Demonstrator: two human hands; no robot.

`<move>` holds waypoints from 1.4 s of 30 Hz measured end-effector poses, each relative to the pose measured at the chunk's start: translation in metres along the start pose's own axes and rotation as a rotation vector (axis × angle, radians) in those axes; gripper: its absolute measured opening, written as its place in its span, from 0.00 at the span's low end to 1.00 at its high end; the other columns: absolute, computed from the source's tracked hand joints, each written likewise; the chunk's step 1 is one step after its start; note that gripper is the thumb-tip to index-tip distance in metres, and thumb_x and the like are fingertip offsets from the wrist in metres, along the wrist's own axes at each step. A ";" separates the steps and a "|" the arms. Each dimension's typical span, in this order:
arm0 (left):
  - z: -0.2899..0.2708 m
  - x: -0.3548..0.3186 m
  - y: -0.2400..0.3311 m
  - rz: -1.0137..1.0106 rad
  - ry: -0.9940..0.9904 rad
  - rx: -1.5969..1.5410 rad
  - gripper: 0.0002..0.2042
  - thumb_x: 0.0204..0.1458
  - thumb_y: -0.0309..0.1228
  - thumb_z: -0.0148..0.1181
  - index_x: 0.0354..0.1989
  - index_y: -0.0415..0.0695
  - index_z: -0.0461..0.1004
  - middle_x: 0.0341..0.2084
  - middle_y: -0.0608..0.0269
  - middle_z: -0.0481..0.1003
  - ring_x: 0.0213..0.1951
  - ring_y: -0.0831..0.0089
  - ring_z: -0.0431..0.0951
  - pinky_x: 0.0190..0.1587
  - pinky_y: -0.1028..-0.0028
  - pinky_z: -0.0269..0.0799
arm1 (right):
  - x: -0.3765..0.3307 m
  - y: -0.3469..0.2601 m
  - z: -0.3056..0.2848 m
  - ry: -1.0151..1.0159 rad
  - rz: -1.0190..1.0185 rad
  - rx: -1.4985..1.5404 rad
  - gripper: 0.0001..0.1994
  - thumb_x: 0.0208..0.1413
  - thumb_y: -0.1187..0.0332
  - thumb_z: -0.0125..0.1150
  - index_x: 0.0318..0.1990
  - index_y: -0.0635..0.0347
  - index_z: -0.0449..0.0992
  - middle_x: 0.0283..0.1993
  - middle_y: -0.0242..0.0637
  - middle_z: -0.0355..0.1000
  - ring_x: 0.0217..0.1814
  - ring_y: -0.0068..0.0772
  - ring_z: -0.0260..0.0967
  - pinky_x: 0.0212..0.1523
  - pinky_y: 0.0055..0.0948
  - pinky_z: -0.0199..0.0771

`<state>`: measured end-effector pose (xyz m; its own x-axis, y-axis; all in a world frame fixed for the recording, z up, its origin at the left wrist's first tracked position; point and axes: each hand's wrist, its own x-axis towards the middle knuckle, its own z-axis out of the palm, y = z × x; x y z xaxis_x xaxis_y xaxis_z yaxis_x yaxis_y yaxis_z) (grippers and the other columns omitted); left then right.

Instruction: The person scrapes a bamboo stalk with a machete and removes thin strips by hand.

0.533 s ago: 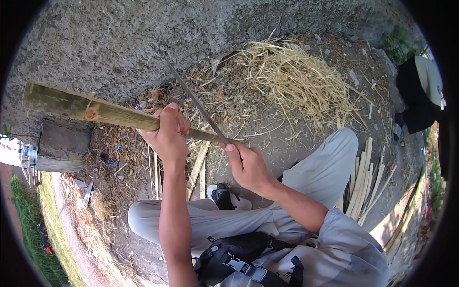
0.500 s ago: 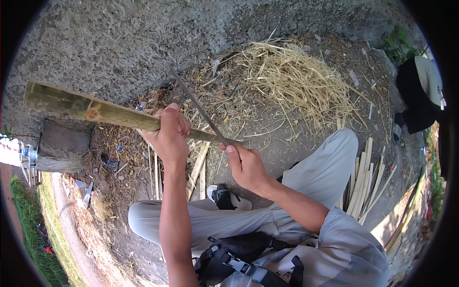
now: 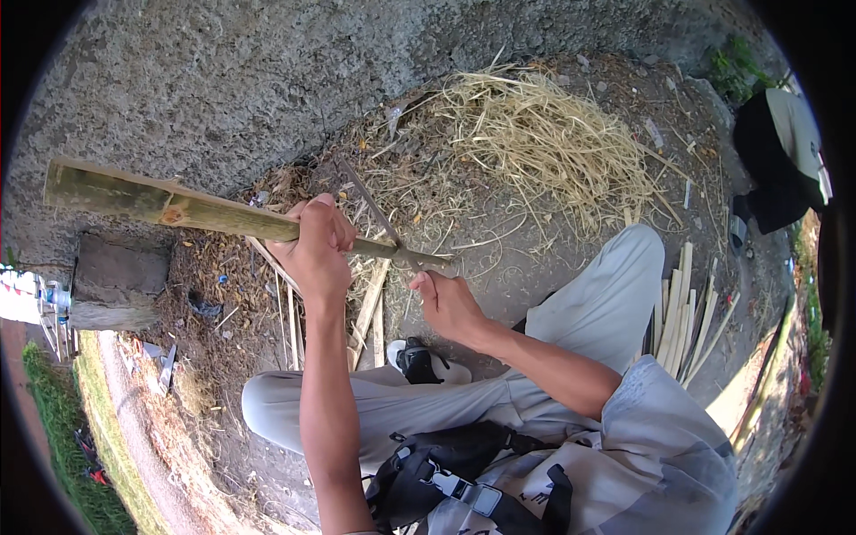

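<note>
A long split piece of greenish bamboo (image 3: 116, 192) slants across the view from upper left down to the middle, wider at its far left end. My left hand (image 3: 316, 245) is wrapped round its narrower part. Closed on a knife, my right hand (image 3: 450, 305) is just below the bamboo's narrow right end. The knife's dark, narrow blade (image 3: 367, 201) points up and left and meets the bamboo to the right of my left hand. My fingers hide the knife's handle.
A heap of pale shavings (image 3: 553, 147) lies ahead, beside a rough concrete wall (image 3: 267, 71). Bamboo strips (image 3: 682, 316) lie by my right knee, and more strips (image 3: 370, 308) lie beyond my left leg. A square block (image 3: 120, 278) stands at left. Another person (image 3: 776, 160) shows at far right.
My right hand has moved slightly downward, and the knife's blade has come down and back toward me. The left hand and the bamboo have stayed almost where they were.
</note>
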<state>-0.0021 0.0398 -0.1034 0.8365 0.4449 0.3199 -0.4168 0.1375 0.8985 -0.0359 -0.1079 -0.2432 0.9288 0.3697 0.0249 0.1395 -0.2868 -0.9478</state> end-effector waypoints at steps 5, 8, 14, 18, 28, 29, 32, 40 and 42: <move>-0.004 -0.001 -0.001 -0.005 -0.059 0.004 0.18 0.51 0.24 0.51 0.09 0.43 0.58 0.05 0.67 0.57 0.09 0.80 0.54 0.14 0.75 0.49 | 0.012 -0.021 -0.011 -0.080 0.085 0.139 0.19 0.67 0.60 0.41 0.38 0.65 0.76 0.13 0.40 0.62 0.15 0.34 0.64 0.21 0.36 0.62; 0.006 -0.007 0.000 -0.024 -0.079 0.004 0.19 0.51 0.24 0.51 0.09 0.43 0.58 0.05 0.67 0.56 0.09 0.79 0.55 0.14 0.75 0.49 | 0.010 -0.032 0.003 0.030 -0.064 0.210 0.22 0.68 0.57 0.38 0.37 0.65 0.77 0.13 0.33 0.62 0.15 0.26 0.61 0.20 0.31 0.62; -0.031 0.010 -0.003 -0.026 0.058 -0.042 0.20 0.52 0.24 0.51 0.09 0.47 0.54 0.05 0.69 0.54 0.07 0.79 0.53 0.12 0.73 0.51 | 0.003 0.048 0.027 -0.027 0.279 0.093 0.18 0.63 0.61 0.50 0.32 0.70 0.74 0.16 0.51 0.67 0.16 0.48 0.65 0.23 0.44 0.63; -0.037 0.011 0.000 -0.025 0.144 -0.077 0.20 0.53 0.25 0.52 0.09 0.48 0.55 0.05 0.71 0.51 0.07 0.79 0.52 0.12 0.74 0.50 | -0.015 -0.035 0.002 -0.133 0.145 0.096 0.18 0.61 0.58 0.54 0.36 0.69 0.74 0.16 0.51 0.67 0.17 0.49 0.67 0.22 0.42 0.63; -0.044 0.016 -0.002 0.029 0.264 -0.071 0.18 0.53 0.25 0.50 0.11 0.47 0.56 0.06 0.71 0.51 0.08 0.79 0.51 0.13 0.74 0.47 | -0.013 -0.003 0.015 -0.104 0.111 0.061 0.20 0.61 0.58 0.53 0.26 0.70 0.72 0.13 0.47 0.63 0.15 0.44 0.65 0.21 0.40 0.62; -0.042 0.015 -0.003 0.029 0.269 -0.072 0.18 0.53 0.25 0.50 0.11 0.47 0.56 0.06 0.71 0.51 0.08 0.79 0.51 0.13 0.74 0.47 | -0.010 -0.018 0.007 -0.159 0.118 0.060 0.20 0.61 0.58 0.54 0.26 0.69 0.72 0.13 0.47 0.63 0.15 0.44 0.65 0.21 0.40 0.62; -0.025 0.007 0.000 0.011 0.185 -0.040 0.18 0.53 0.24 0.50 0.10 0.47 0.55 0.06 0.71 0.51 0.08 0.80 0.52 0.14 0.75 0.47 | -0.012 -0.018 0.019 -0.046 -0.043 0.112 0.22 0.65 0.57 0.47 0.27 0.70 0.72 0.13 0.51 0.63 0.16 0.50 0.67 0.22 0.45 0.62; -0.013 0.001 0.002 0.017 0.090 -0.012 0.19 0.53 0.23 0.48 0.09 0.46 0.55 0.05 0.70 0.52 0.09 0.80 0.52 0.14 0.75 0.48 | 0.006 -0.040 0.001 -0.085 0.109 0.093 0.27 0.68 0.54 0.38 0.31 0.72 0.73 0.18 0.59 0.67 0.24 0.65 0.68 0.29 0.53 0.65; -0.007 -0.004 0.000 0.021 0.053 -0.019 0.19 0.52 0.23 0.48 0.09 0.46 0.55 0.05 0.70 0.52 0.09 0.80 0.52 0.14 0.75 0.48 | 0.002 -0.031 0.012 -0.003 0.066 0.077 0.27 0.68 0.54 0.37 0.31 0.72 0.73 0.19 0.59 0.67 0.25 0.65 0.68 0.30 0.52 0.66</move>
<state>-0.0077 0.0438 -0.1065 0.8077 0.4942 0.3214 -0.4408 0.1442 0.8859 -0.0420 -0.0875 -0.2180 0.9341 0.3548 -0.0395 0.0510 -0.2422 -0.9689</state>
